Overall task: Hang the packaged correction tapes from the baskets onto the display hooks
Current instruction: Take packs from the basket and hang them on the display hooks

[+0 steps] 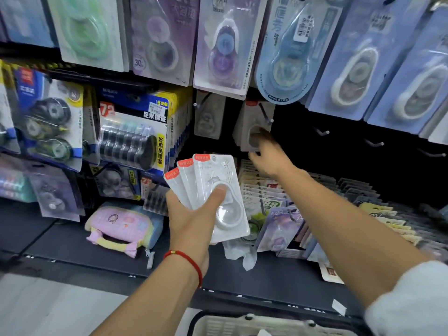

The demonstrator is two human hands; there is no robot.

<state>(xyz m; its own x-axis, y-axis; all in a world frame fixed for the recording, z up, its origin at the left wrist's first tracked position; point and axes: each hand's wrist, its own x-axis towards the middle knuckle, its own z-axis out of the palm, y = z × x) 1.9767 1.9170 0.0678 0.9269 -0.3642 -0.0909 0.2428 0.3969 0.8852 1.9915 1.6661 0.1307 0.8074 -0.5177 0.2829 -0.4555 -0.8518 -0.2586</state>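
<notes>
My left hand (191,214) grips a fan of three white packaged correction tapes (218,190) with red top labels, thumb pressed on the front one. My right hand (269,154) reaches up to a grey packaged correction tape (252,124) hanging on a display hook (265,115) in the dark lower row; its fingers are blurred against the pack's bottom. Another grey pack (208,120) hangs on the hook to its left. Bare hooks (322,132) stick out further right.
Rows of purple, green and blue correction tape packs (218,44) hang above. Black multi-packs (135,137) hang at left. A pink pouch (121,226) lies on the dark shelf. Upright packs fill trays (291,252) at right. A white basket (242,326) sits at the bottom edge.
</notes>
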